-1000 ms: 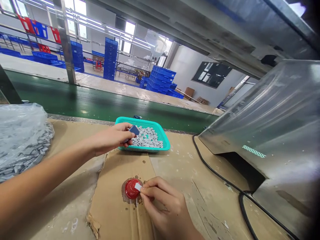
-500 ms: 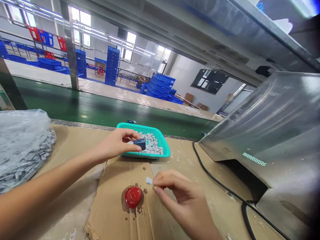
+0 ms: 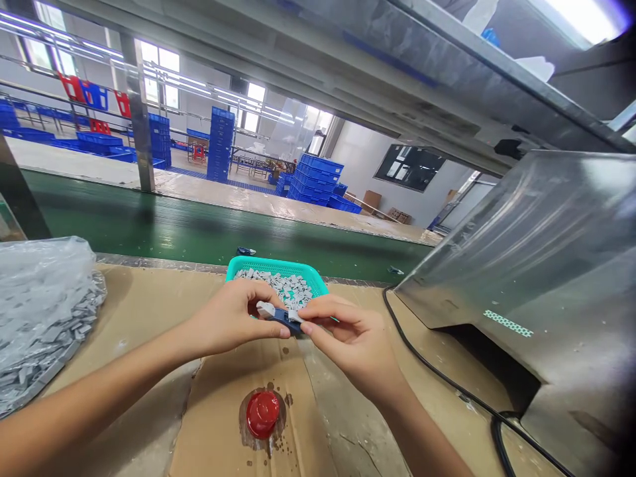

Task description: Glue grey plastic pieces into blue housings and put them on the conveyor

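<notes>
Your fingers [image 3: 322,317] are closed from both sides on a small navy-blue block [image 3: 282,319], your left hand [image 3: 231,317] gripping one end and your right hand [image 3: 350,338] pinching a pale grey piece [image 3: 296,317] against the other. Just beyond your fingers sits a teal mesh basket [image 3: 275,267] of grey pieces [image 3: 275,281]; below them, a red cap [image 3: 262,414] rests on cardboard [image 3: 303,430].

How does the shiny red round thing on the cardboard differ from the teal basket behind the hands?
The glossy red round cap is much smaller than the teal plastic mesh basket, which is rectangular. The cap looks closed and domed, while the basket is open and filled with grey pieces. The cap sits in a brown stain; the basket does not. Both rest on brown cardboard.
</notes>
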Action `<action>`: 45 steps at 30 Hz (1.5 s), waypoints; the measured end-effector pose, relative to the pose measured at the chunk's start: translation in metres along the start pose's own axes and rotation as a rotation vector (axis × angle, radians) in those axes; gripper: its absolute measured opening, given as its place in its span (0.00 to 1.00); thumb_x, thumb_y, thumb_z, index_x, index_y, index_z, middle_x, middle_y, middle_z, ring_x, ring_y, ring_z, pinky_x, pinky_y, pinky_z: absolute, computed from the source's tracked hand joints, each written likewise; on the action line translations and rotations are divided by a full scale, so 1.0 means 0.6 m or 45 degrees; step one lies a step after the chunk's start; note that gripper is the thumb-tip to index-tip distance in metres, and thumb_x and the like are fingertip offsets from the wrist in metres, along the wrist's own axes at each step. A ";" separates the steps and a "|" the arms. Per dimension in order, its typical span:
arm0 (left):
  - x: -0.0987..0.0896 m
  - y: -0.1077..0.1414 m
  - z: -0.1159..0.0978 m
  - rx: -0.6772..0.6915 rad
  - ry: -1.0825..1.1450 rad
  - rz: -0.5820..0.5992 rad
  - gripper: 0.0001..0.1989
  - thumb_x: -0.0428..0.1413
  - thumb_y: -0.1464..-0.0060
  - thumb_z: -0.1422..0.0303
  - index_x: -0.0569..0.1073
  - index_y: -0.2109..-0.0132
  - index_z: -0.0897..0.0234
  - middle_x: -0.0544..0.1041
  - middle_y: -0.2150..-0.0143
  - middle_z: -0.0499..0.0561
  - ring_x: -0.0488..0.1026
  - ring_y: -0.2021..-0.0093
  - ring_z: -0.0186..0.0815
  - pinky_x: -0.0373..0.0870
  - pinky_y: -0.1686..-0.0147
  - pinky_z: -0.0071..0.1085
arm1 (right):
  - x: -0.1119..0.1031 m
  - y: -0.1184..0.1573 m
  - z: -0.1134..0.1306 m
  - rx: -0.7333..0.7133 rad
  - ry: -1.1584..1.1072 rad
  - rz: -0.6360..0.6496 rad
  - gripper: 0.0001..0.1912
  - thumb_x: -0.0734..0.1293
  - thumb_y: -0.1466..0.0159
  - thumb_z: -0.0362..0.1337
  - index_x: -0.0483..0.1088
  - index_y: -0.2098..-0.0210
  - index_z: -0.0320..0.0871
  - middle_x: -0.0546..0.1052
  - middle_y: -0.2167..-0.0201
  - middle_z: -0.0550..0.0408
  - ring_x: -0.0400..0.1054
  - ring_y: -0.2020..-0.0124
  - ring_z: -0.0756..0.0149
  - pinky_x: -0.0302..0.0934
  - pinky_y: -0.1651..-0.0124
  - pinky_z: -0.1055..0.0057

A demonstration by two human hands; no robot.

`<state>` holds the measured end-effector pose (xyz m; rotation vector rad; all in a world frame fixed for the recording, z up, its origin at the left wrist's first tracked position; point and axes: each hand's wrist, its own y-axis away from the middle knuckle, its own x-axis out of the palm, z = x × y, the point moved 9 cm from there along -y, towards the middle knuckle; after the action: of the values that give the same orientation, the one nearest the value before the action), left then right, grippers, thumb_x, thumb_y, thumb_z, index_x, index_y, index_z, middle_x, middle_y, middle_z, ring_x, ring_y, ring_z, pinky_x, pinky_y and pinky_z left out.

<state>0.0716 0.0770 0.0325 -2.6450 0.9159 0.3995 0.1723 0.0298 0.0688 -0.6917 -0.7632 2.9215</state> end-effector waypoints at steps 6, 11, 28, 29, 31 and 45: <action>0.000 0.001 0.027 -0.155 0.289 -0.058 0.12 0.60 0.65 0.63 0.72 0.72 0.67 0.70 0.75 0.47 0.65 0.73 0.31 0.62 0.74 0.26 | 0.006 0.003 -0.004 -0.038 0.046 0.082 0.07 0.65 0.49 0.27 0.74 0.73 0.43 0.72 0.72 0.53 0.67 0.68 0.67 0.65 0.64 0.70; 0.022 0.001 0.050 -0.268 1.032 -0.219 0.10 0.60 0.62 0.67 0.71 0.70 0.67 0.72 0.71 0.50 0.69 0.68 0.33 0.65 0.64 0.30 | 0.019 -0.005 0.007 -0.163 0.158 0.015 0.07 0.64 0.47 0.29 0.71 0.69 0.43 0.70 0.68 0.53 0.67 0.66 0.67 0.66 0.66 0.71; -0.271 -0.070 0.207 -0.329 -1.210 -0.552 0.26 0.37 0.50 0.73 0.52 0.42 0.72 0.70 0.60 0.62 0.66 0.60 0.45 0.60 0.60 0.39 | 0.032 -0.101 -0.175 0.140 0.793 0.534 0.11 0.64 0.54 0.25 0.75 0.74 0.42 0.77 0.74 0.54 0.68 0.73 0.67 0.60 0.70 0.75; -0.280 -0.075 0.227 -0.391 -1.287 -0.501 0.27 0.38 0.51 0.75 0.51 0.42 0.76 0.69 0.59 0.66 0.66 0.58 0.47 0.60 0.59 0.40 | 0.040 -0.096 -0.181 0.141 0.801 0.559 0.10 0.65 0.55 0.24 0.75 0.76 0.42 0.77 0.76 0.54 0.68 0.74 0.67 0.60 0.71 0.75; -0.292 -0.086 0.252 -0.474 -1.333 -0.478 0.29 0.39 0.53 0.77 0.51 0.42 0.81 0.67 0.55 0.72 0.64 0.54 0.53 0.58 0.58 0.44 | 0.051 -0.091 -0.186 0.137 0.819 0.569 0.11 0.65 0.56 0.23 0.75 0.77 0.41 0.76 0.79 0.54 0.68 0.75 0.66 0.59 0.72 0.75; -0.225 -0.120 0.182 -0.293 -0.900 -0.699 0.19 0.37 0.49 0.70 0.59 0.50 0.71 0.68 0.59 0.60 0.68 0.61 0.39 0.64 0.63 0.33 | 0.025 -0.105 -0.186 0.084 0.643 0.350 0.15 0.60 0.55 0.20 0.72 0.73 0.41 0.70 0.76 0.58 0.62 0.76 0.73 0.58 0.72 0.77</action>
<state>-0.0023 0.2457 -0.0042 -2.4867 -0.0767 1.2243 0.2024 0.1381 0.0054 -1.5501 -0.5469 2.7667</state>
